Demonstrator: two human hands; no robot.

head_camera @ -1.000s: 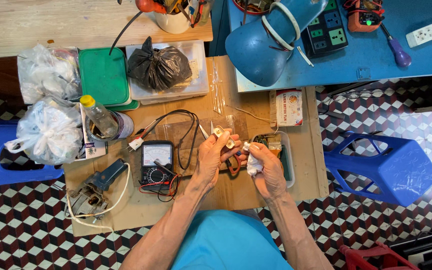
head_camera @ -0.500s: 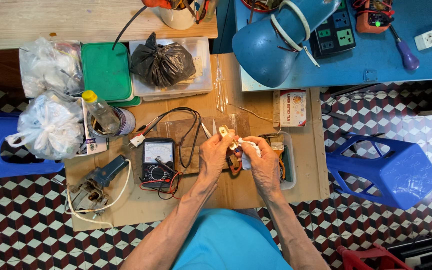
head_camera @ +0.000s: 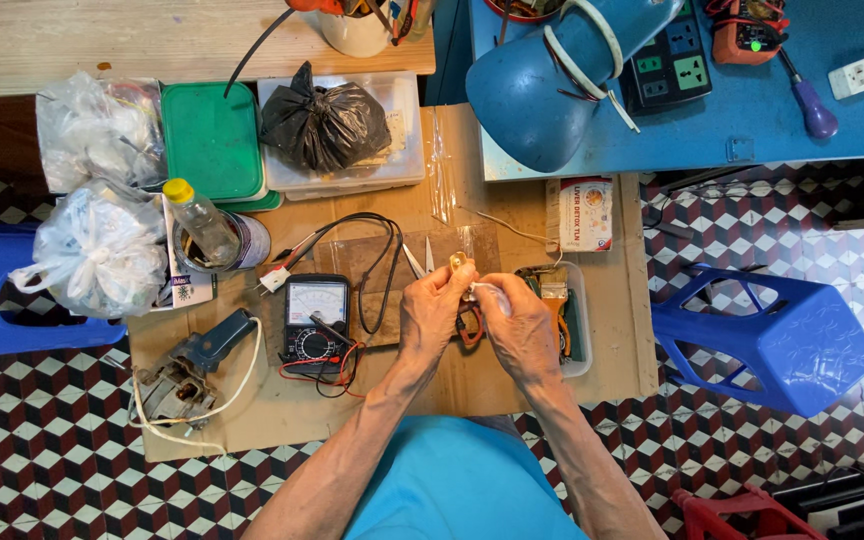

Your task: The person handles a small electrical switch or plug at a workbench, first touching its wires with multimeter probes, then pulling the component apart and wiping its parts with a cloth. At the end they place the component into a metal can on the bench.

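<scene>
Now that both have drawn together above the tabletop [head_camera: 512, 380], left hand [head_camera: 430, 312] pinches a small brass part [head_camera: 458, 264] while right hand [head_camera: 520, 325] clutches white cloth [head_camera: 487, 293] against it.

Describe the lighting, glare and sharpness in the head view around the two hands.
Head view: even, soft light, only faint shadows under the left hand and right hand; mild glare on the multimeter face and the clear plastic bags; the bench centre is sharp, though the small part pinched between the hands is too tiny to resolve; slight wide-angle stretch at the edges.
</scene>
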